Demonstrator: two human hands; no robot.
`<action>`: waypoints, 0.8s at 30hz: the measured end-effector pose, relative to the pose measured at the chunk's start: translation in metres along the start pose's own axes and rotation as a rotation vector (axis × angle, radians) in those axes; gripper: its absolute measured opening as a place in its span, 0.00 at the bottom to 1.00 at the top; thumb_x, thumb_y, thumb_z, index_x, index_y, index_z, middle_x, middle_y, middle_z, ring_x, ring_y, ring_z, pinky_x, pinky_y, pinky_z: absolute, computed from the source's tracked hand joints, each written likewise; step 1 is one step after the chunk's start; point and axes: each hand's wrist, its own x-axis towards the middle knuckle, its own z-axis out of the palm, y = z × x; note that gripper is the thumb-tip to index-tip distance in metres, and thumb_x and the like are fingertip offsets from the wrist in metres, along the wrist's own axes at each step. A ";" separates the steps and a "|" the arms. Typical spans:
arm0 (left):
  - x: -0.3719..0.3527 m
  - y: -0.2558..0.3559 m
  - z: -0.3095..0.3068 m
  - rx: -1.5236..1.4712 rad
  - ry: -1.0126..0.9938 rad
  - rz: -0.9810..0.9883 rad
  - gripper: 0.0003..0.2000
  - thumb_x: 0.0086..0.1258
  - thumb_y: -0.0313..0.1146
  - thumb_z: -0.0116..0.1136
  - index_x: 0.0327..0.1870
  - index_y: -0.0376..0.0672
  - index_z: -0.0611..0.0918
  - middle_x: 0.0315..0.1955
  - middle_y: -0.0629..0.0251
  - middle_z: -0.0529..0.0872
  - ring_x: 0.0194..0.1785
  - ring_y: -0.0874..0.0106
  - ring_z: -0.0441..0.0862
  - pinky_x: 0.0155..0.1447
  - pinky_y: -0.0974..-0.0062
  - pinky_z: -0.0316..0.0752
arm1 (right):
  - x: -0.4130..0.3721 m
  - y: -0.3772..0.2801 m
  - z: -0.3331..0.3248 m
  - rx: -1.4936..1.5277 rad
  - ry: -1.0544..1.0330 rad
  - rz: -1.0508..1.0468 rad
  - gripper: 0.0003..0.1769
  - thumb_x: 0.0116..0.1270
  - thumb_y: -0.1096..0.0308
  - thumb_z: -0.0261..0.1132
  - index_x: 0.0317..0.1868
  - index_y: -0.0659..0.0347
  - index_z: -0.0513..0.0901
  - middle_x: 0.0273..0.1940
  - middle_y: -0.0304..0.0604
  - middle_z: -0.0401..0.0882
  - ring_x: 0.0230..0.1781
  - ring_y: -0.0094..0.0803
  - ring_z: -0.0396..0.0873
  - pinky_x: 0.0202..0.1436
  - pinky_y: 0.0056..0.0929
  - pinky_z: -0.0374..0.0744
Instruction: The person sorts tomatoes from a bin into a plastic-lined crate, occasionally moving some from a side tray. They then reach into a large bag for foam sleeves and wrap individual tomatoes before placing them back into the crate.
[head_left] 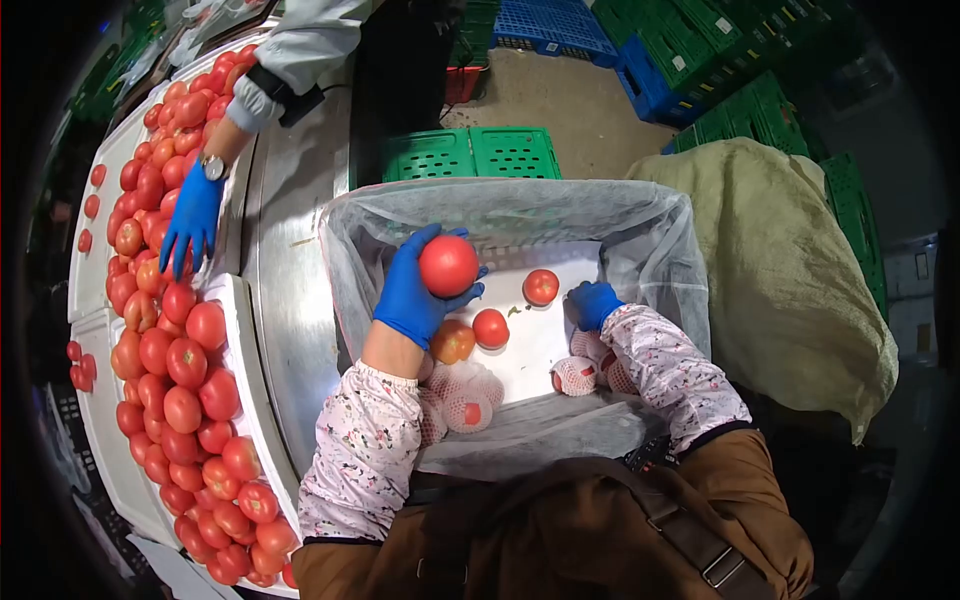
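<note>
At left, a co-worker's gloved hand (194,218) reaches over heaped tomatoes (186,362). In the lined crate (520,187), the left hand (403,296) cups a red tomato (449,266), fingers curved around its side; a light, wide hold should avoid bruising. Below lie net-wrapped tomatoes (468,410), best not knocked. Loose tomatoes (490,328) sit mid-crate. At right, the right hand's (593,303) fingers curl inward by the white sheet (522,368); whether they grip anything, I cannot tell.
</note>
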 end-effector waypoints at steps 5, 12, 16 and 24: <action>0.000 0.001 -0.002 -0.017 -0.033 -0.030 0.19 0.62 0.38 0.49 0.53 0.41 0.69 0.48 0.54 0.74 0.49 0.55 0.73 0.46 0.55 0.74 | -0.007 0.003 -0.032 0.575 0.152 0.112 0.21 0.43 0.63 0.65 0.42 0.55 0.79 0.42 0.52 0.75 0.39 0.44 0.75 0.45 0.35 0.74; -0.006 -0.002 -0.002 0.134 -0.102 0.132 0.22 0.60 0.25 0.52 0.55 0.43 0.61 0.55 0.54 0.68 0.52 0.54 0.71 0.52 0.55 0.72 | -0.011 -0.016 0.014 0.768 0.370 -0.012 0.26 0.44 0.66 0.64 0.48 0.50 0.72 0.44 0.51 0.70 0.40 0.47 0.74 0.43 0.39 0.74; 0.010 0.003 -0.021 -0.121 -0.210 -0.072 0.21 0.61 0.26 0.51 0.55 0.47 0.62 0.56 0.56 0.68 0.53 0.51 0.69 0.52 0.53 0.72 | -0.023 -0.025 0.017 0.676 0.465 0.179 0.26 0.44 0.66 0.64 0.48 0.49 0.71 0.41 0.48 0.70 0.38 0.46 0.74 0.41 0.40 0.73; -0.002 -0.006 0.002 0.104 0.027 0.140 0.18 0.59 0.45 0.51 0.45 0.45 0.76 0.41 0.58 0.76 0.42 0.54 0.75 0.42 0.57 0.74 | -0.015 -0.004 0.006 1.284 0.607 0.263 0.11 0.49 0.73 0.63 0.35 0.60 0.78 0.39 0.45 0.75 0.40 0.33 0.75 0.43 0.28 0.71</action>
